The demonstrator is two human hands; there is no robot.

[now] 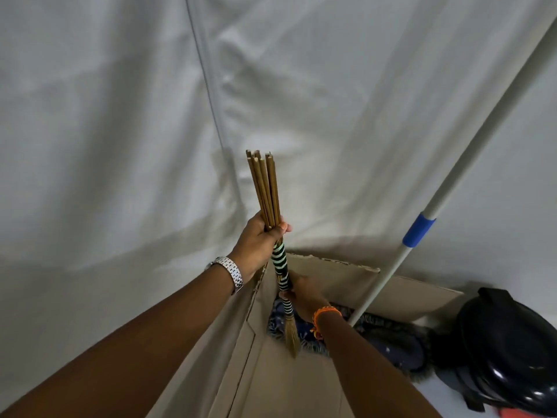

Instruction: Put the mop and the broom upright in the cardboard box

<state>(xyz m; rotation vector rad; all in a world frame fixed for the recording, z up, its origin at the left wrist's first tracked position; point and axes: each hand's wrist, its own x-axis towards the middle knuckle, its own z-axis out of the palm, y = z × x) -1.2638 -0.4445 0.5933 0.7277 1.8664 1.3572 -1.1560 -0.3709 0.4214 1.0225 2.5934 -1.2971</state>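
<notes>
The broom (pixel 264 188) is a bundle of thin brown sticks bound with green, white and black striped wrapping, held upright over the open cardboard box (pixel 337 276). My left hand (pixel 259 241) grips the sticks near the top of the wrapping; a silver watch is on that wrist. Lower down, my right hand (pixel 304 294), with an orange band at the wrist, grips the wrapped part just inside the box. The mop (pixel 452 182) has a long grey pole with a blue collar and leans to the right, its dark fringed head (pixel 401 342) down in the box.
A white cloth wall (pixel 120 116) hangs close behind the box. A glossy black rounded object (pixel 509 351) stands right of the box, with something orange at the bottom right corner. The box's near flaps (pixel 241 357) spread open toward me.
</notes>
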